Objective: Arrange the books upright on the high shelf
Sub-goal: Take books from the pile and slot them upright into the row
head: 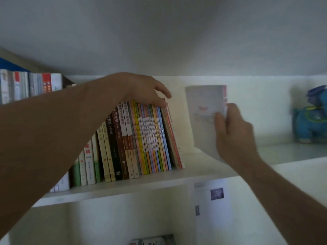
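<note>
Books (141,138) mostly stand in a leaning row on the high shelf (159,181), your left hand (141,89) steadying their tops with relaxed fingers while your right hand (233,131) grips one white book (203,112) not yet shelved.

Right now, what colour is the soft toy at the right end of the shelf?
Blue, with some green trim; the soft toy shows in the head view, partly cut off.

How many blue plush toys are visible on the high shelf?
1. One blue plush toy stands at the far right of the white high shelf, cut by the picture's edge; others may be hidden beyond it.
</note>
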The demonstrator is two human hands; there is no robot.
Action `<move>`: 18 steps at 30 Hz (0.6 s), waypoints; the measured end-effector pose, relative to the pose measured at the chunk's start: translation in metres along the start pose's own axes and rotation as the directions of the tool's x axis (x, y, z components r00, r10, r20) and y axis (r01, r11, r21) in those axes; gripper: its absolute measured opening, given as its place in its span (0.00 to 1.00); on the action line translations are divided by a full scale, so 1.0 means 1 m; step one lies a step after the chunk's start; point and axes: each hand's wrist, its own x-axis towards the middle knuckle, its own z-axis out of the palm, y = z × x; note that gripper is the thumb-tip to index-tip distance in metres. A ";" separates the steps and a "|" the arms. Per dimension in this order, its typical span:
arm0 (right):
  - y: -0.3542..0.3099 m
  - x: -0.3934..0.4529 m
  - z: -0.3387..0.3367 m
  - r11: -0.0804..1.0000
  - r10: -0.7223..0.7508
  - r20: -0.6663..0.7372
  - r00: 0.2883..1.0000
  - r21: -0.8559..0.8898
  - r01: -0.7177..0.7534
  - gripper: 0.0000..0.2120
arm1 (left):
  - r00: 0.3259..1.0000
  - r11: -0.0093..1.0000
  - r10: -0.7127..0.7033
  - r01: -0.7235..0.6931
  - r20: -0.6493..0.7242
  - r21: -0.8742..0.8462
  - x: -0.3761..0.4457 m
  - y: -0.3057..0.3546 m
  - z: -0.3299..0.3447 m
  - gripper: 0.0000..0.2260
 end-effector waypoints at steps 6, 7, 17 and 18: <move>-0.026 -0.002 0.087 0.920 0.070 0.444 0.893 0.318 -0.231 0.12 | 0.999 0.997 -0.002 -0.001 0.034 0.080 -0.002 0.004 -0.001 0.25; -0.029 0.002 0.091 0.880 0.080 0.484 0.872 0.376 -0.289 0.14 | 1.000 0.993 0.008 -0.010 0.017 0.120 -0.003 0.005 -0.001 0.23; -0.003 -0.005 0.088 0.787 -0.010 0.841 0.541 0.340 -0.514 0.32 | 0.980 0.987 0.075 -0.047 -0.184 0.153 -0.004 -0.002 0.004 0.16; -0.002 -0.005 0.091 0.784 -0.018 0.835 0.551 0.354 -0.511 0.31 | 0.985 0.986 0.081 -0.056 -0.156 0.155 -0.005 -0.003 0.003 0.16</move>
